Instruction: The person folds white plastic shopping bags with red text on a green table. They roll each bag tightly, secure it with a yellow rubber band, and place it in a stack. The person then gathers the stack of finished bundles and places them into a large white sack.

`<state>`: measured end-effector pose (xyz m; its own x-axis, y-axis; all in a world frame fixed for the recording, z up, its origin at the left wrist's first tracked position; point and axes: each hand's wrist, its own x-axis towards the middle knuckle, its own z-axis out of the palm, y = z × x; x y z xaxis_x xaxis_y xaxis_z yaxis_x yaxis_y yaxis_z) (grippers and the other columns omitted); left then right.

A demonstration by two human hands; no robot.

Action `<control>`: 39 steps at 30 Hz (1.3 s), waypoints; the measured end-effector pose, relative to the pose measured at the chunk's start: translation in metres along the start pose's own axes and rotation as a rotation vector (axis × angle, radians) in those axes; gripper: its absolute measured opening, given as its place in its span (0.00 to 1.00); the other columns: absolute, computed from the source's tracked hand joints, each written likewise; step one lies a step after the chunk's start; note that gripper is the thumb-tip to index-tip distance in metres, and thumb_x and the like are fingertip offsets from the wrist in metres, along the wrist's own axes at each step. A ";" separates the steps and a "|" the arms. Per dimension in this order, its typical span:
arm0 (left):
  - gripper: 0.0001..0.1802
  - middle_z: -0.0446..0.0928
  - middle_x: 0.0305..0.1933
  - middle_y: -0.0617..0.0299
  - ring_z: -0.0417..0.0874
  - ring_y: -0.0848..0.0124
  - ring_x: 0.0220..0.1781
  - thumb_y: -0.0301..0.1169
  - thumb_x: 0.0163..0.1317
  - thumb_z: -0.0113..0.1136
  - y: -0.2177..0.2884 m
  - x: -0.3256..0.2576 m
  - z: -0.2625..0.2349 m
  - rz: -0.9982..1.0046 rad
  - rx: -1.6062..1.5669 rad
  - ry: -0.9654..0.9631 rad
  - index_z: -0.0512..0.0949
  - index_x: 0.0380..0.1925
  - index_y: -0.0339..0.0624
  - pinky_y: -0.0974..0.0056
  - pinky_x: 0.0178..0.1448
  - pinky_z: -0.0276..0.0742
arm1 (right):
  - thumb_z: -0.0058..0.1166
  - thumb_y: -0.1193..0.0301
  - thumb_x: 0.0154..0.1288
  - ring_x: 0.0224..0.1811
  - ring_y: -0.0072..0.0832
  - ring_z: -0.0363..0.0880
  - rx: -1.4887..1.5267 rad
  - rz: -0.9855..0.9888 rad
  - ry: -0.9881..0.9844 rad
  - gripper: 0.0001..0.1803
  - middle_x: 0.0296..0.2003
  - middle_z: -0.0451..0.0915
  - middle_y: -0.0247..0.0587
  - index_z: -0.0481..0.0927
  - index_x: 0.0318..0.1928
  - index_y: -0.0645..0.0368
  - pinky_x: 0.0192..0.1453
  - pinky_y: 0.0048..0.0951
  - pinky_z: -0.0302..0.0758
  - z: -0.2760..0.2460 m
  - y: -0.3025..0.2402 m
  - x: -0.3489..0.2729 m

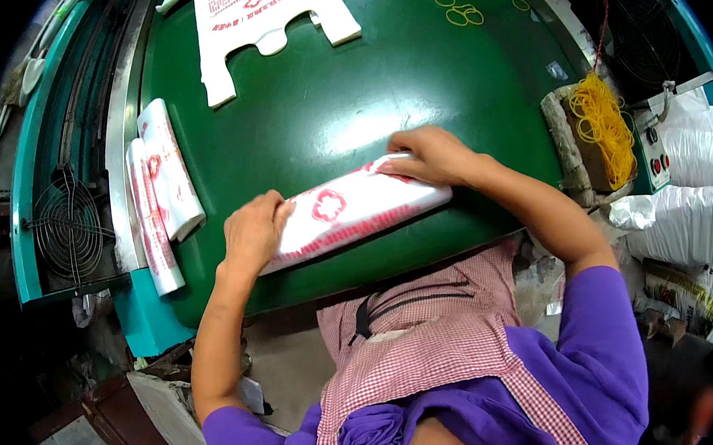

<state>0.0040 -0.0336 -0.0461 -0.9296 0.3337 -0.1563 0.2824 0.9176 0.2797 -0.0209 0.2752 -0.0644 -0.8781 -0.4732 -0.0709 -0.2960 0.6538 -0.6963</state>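
Note:
A rolled or folded bundle of white plastic bags with red print lies slantwise near the front edge of the green work surface, its right end farther from me. At its left end, my left hand is closed on the plastic, the fingertips on its upper edge. Over the right end, my right hand is bent, its thumb and fingers gripping the far edge and top. What lies beneath the bundle is hidden.
Flat white T-shirt bags lie at the far side. Two finished-looking bag rolls rest by the left rail. Loose yellow rubber bands lie far right, and a tray heaped with yellow bands stands beside a red-buttoned control box.

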 end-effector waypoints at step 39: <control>0.18 0.71 0.37 0.68 0.74 0.78 0.40 0.26 0.53 0.67 -0.036 -0.014 0.018 -0.013 -1.422 0.500 0.69 0.41 0.41 0.72 0.47 0.74 | 0.57 0.71 0.61 0.43 0.38 0.81 0.818 -0.531 -0.178 0.29 0.56 0.73 0.59 0.66 0.63 0.63 0.42 0.34 0.80 0.027 -0.098 -0.003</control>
<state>0.0113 -0.0672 -0.0705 -0.9955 -0.0474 0.0822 0.0884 -0.1462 0.9853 0.0211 0.1962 -0.0152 -0.6175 -0.7122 0.3339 -0.2254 -0.2465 -0.9426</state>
